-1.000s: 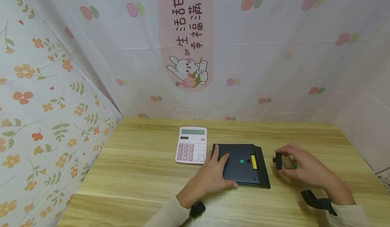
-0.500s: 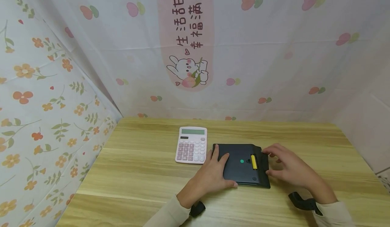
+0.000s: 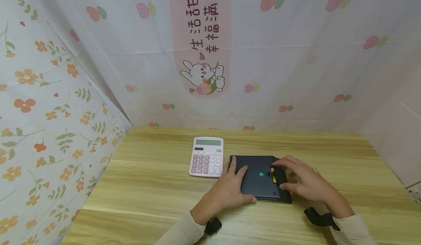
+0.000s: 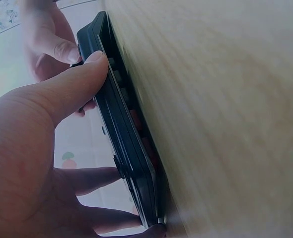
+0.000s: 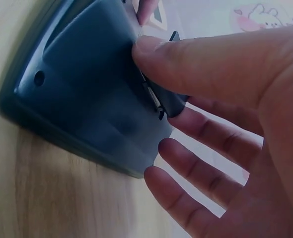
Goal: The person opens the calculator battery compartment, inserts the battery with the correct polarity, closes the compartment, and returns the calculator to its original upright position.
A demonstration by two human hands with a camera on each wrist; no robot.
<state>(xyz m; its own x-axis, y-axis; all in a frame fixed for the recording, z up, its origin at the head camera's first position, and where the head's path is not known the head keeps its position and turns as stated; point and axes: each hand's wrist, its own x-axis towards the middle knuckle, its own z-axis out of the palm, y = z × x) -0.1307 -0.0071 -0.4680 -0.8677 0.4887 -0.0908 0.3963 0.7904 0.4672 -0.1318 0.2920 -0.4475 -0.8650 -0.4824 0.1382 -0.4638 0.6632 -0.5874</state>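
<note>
A black calculator (image 3: 253,184) lies face down on the table, its keys just showing beneath it in the left wrist view. Inside its uncovered battery slot sits a yellow battery (image 3: 273,171). My left hand (image 3: 227,190) grips the calculator at its left part, thumb on the near edge and fingers spread across the back. Between thumb and fingers my right hand (image 3: 306,179) pinches a small black battery cover (image 5: 170,101), tilted over the slot and hiding part of the battery. In the right wrist view the other fingers extend loosely below the cover.
A pink-and-white calculator (image 3: 206,157) lies face up to the left of the black one. Partly hidden behind my right hand is a small green object (image 3: 316,170) on the wooden table (image 3: 151,186). Patterned cloth (image 3: 279,55) hangs along the back.
My right hand has moved left with the battery cover, from beside the calculator onto its battery slot. My left hand and the calculator stay in place.
</note>
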